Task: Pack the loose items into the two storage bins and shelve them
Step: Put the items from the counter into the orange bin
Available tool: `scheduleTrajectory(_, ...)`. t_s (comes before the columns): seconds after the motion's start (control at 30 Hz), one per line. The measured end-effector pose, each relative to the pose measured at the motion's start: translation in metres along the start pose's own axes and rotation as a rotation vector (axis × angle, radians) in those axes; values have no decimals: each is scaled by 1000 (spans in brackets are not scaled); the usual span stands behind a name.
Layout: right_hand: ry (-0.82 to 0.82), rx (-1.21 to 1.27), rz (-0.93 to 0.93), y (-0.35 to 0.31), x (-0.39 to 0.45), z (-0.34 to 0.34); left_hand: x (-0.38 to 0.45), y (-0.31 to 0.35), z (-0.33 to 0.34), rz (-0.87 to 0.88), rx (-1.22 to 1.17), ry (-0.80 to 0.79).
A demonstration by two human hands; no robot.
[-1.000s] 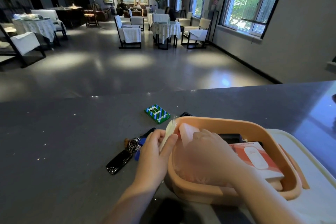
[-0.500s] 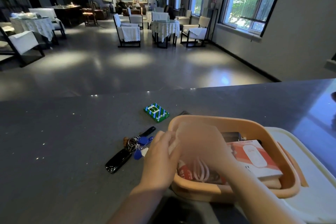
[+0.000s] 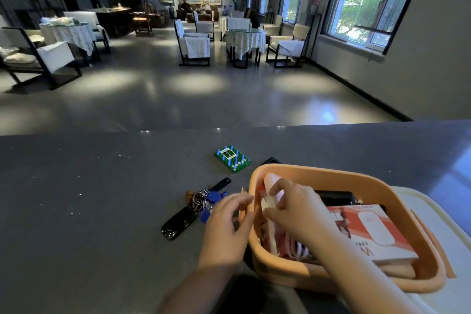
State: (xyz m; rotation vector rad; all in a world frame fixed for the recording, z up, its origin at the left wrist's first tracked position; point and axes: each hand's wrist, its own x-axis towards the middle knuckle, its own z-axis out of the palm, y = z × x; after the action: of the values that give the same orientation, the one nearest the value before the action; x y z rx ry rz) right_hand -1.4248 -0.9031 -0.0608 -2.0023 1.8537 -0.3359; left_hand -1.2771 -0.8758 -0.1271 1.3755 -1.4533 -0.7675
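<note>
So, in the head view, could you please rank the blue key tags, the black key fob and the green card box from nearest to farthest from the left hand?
From the left hand:
1. Blue key tags, just beyond its fingertips.
2. Black key fob, to its left on the counter.
3. Green card box, farther back, beyond the keys.

Both forearms are bare as far as the view reaches, with no sleeve in sight. The left hand [image 3: 226,224] and right hand [image 3: 293,208] wear no gloves; fingernails are short and plain where they show.
</note>
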Motion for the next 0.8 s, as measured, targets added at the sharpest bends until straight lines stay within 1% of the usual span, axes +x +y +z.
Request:
scheduleTrajectory(0.07, 18, -13, 3, 0, 2, 3, -1, -6, -7, -33, -53, 42)
scheduleTrajectory(0.17, 104, -31, -8, 0, 3, -3, 1, -28, -25, -102, -11, 106)
scheduleTrajectory(0.27, 234, 80, -90, -19, 0, -1, 12, -57, -47, -179, 144, 180)
scheduleTrajectory(0.33, 271, 166, -185, -36, -3, 8, 26, -70, -55, -161, 288, 177)
scheduleTrajectory(0.37, 267, 197, -213, -44, -2, 16, 34, -75, -58, -133, 361, 148)
scheduleTrajectory(0.43, 219, 219, -201, -56, 2, 28, 52, -81, -60, -110, 506, 63)
scheduleTrajectory(0.53, 238, 211, -169, -61, 11, 41, 72, -93, -61, -152, 638, 2)
scheduleTrajectory(0.6, 232, 178, -176, -64, 13, 49, 80, -103, -62, -162, 645, 14)
scheduleTrajectory(0.7, 97, 107, -258, -76, 3, 71, 84, -115, -62, -181, 581, 59)
scheduleTrajectory(0.73, 76, 106, -291, -81, 0, 82, 85, -119, -63, -191, 547, 70)
scheduleTrajectory(0.77, 72, 120, -299, -83, -1, 96, 86, -122, -64, -204, 513, 75)
scheduleTrajectory(0.8, 70, 137, -268, -82, 0, 109, 87, -125, -66, -214, 487, 72)
